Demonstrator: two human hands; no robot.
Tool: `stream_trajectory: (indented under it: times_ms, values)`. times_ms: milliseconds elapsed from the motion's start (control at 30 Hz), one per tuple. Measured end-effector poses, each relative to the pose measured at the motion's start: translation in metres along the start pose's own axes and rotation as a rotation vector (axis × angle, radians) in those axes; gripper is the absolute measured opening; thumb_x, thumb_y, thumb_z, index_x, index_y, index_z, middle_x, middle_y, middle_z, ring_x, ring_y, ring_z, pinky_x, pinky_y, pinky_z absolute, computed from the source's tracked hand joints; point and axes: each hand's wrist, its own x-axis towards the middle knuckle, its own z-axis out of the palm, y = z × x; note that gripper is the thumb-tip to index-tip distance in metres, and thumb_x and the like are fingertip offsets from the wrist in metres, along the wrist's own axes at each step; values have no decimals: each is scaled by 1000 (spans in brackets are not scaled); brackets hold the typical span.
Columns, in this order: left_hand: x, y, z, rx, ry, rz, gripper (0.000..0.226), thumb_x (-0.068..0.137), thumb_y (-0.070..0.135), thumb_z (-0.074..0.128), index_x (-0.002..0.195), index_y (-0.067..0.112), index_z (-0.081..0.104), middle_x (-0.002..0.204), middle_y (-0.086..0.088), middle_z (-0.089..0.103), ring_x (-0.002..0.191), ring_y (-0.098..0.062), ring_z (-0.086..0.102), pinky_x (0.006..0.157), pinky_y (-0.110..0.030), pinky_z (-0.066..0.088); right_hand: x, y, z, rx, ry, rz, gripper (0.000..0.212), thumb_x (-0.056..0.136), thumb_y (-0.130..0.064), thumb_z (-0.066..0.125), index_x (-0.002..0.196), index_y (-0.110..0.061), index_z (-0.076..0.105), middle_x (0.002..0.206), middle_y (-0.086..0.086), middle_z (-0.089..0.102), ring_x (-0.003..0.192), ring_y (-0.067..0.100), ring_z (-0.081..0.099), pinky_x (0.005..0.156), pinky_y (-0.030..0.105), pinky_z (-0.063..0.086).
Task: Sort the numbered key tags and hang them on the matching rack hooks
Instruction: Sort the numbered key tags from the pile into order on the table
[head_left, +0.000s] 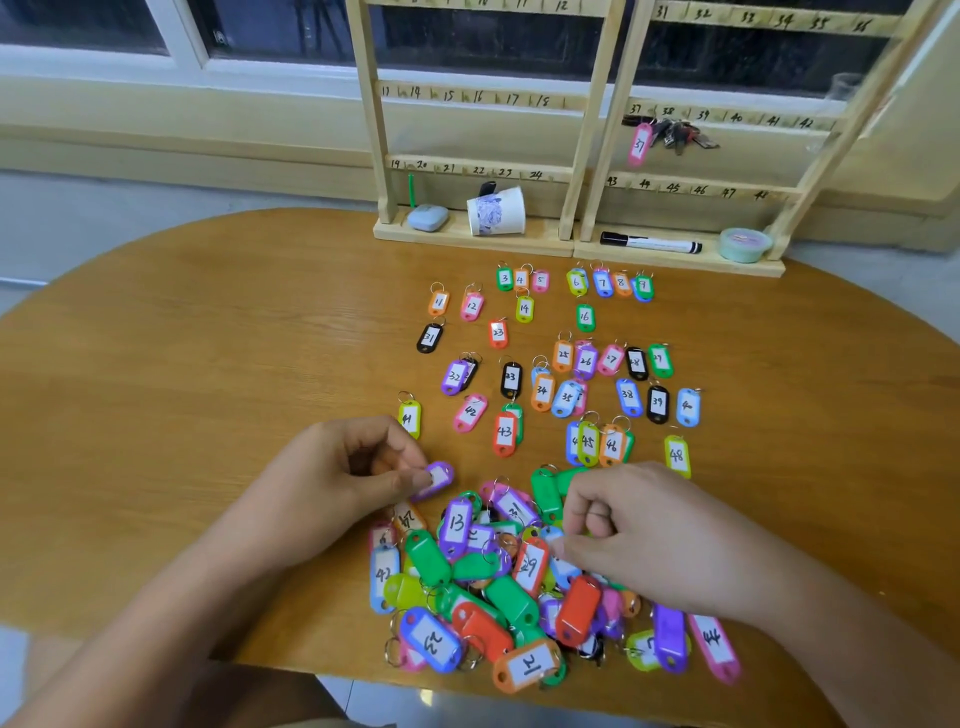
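Purple plastic key tag (435, 479) sits pinched between thumb and fingertips of the left hand (353, 473), just above the unsorted pile (488, 592) at lower centre of the wooden surface (208, 364). The right hand (644, 535) curls into that pile; whether it holds a tag I cannot tell. These tags look light, stiff and smooth, and their rings probably snag. Pinching the flat body by its long edges seems surest.
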Motion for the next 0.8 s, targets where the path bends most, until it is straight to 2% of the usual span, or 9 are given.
stream_trajectory:
  times_ms: [67,133,200,267,400,533,600,700,800]
  values:
    - [3,2,3,-97,33,-56,6,92,17,84,94,17,78,85,-6,80,74,-14,73,68,-22,54,1,-1,1,6,-5,1,22,94,-41,73,78,-27,66,70,-2,67,55,3,52,55,20,43]
    - [5,4,5,-196,54,-101,7,93,8,80,98,8,75,88,-12,80,75,-19,76,65,-24,56,1,-2,2,9,-5,6,18,94,-33,71,78,-26,67,73,0,70,58,6,58,57,18,44]
    - [6,7,8,-266,73,-127,8,94,3,78,100,2,72,87,-16,80,77,-22,78,63,-24,58,1,-2,2,20,-12,12,15,94,-28,69,79,-26,68,74,1,71,63,11,63,57,18,46]
    - [7,9,9,-306,91,-141,10,94,0,76,102,-1,71,88,-19,79,78,-24,78,63,-23,59,1,-1,2,22,-16,11,16,95,-27,69,80,-26,67,73,1,71,59,8,60,56,17,45]
    - [7,11,11,-312,104,-147,11,94,0,76,103,-1,71,88,-19,79,79,-25,79,64,-25,60,-3,-2,0,45,-5,3,20,96,-36,71,80,-25,66,71,4,69,54,3,53,56,14,42]
    - [7,11,12,-273,104,-139,10,94,3,77,102,3,72,87,-14,80,80,-24,80,65,-25,59,-11,-8,-2,-8,10,23,34,88,-59,75,83,-26,66,61,-13,60,56,1,53,56,19,37]
    - [7,11,14,-268,105,-131,9,94,4,78,102,5,72,87,-14,80,80,-24,79,64,-25,59,-13,-11,-1,-66,21,27,42,84,-68,74,84,-28,64,63,-12,60,60,2,52,57,21,34]
    - [6,11,16,-264,101,-124,10,94,5,78,102,5,72,88,-14,80,79,-22,79,64,-24,58,-14,-14,2,-135,10,29,45,80,-71,74,86,-28,61,67,-2,59,64,6,45,57,22,28]
    - [7,10,19,-259,98,-114,10,94,6,79,101,7,72,88,-13,80,80,-23,79,65,-27,57,-13,-16,4,-135,-9,24,40,82,-64,74,84,-27,61,67,-6,58,63,6,45,56,21,28]
